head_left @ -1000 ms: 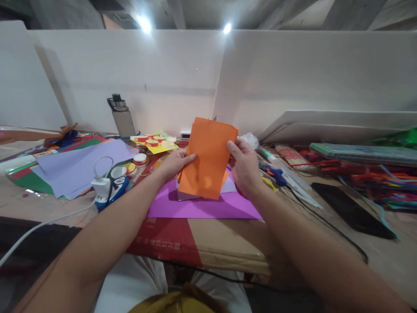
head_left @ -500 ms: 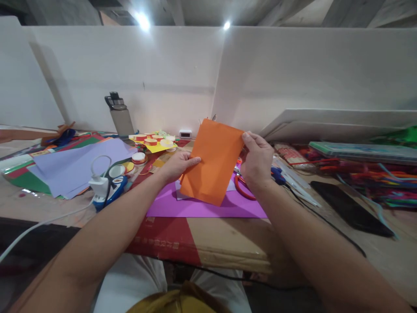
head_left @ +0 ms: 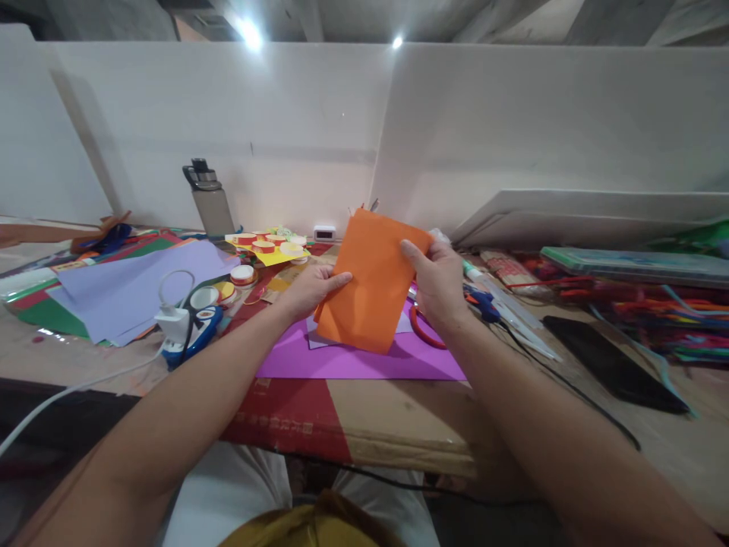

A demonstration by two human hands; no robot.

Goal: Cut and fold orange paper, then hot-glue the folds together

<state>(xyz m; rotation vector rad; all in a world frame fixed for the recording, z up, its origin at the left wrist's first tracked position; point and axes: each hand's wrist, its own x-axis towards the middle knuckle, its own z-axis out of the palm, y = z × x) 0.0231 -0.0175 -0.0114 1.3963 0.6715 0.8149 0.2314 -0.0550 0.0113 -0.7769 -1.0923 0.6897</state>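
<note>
Since the earlier frame, the right hand (head_left: 441, 281) has shifted inward from the upper corner of the orange paper (head_left: 370, 281), its thumb now on the face. Left hand (head_left: 304, 292) pinches the opposite edge, thumb in front. The paper is held raised and tilted above the purple sheet (head_left: 353, 367), near the red-handled scissors (head_left: 418, 329); a second layer appears likely, though its extent cannot be confirmed. Step in hand, as judged: two-handed handling of the paper. Any next move calls for light, even finger pressure to avoid creasing.
</note>
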